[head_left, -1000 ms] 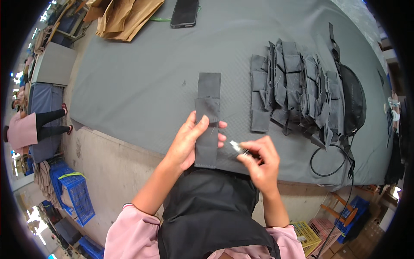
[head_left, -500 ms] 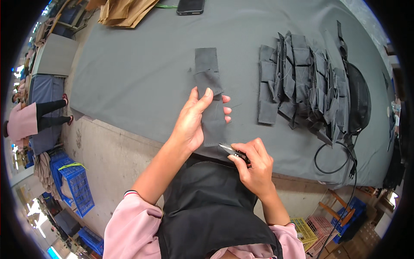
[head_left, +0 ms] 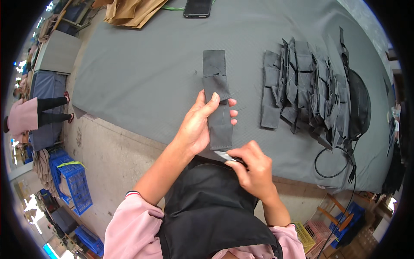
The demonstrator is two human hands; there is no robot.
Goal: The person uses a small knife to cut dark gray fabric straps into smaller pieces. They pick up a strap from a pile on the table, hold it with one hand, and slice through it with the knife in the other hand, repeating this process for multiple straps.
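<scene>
My left hand [head_left: 199, 123] grips a long dark grey fabric strip [head_left: 221, 134] with stitched edges and folded, pocket-like sections. The thumb lies on top and the fingertips show past the strip's right edge. Loose threads stick out along it. Closed in my right hand [head_left: 255, 170] is a pair of small thread snips [head_left: 223, 156], blades pointing left just below the strip's near end. Whether the blades touch the cloth I cannot tell. To the right, a bundle of similar grey strips [head_left: 297, 82] lies in a row on the grey-covered table [head_left: 142, 77].
A black pouch [head_left: 359, 101] with a strap and a dark cable [head_left: 330, 176] lies at the table's right side. Brown paper [head_left: 133, 12] and a phone [head_left: 197, 7] are at the far edge. Blue crates [head_left: 73, 183] stand on the floor at left; another person [head_left: 26, 116] is beyond.
The snips have shifted slightly left, to below the strip's near end. My left hand and the strip appear a little farther right, as the whole view has shifted.
</scene>
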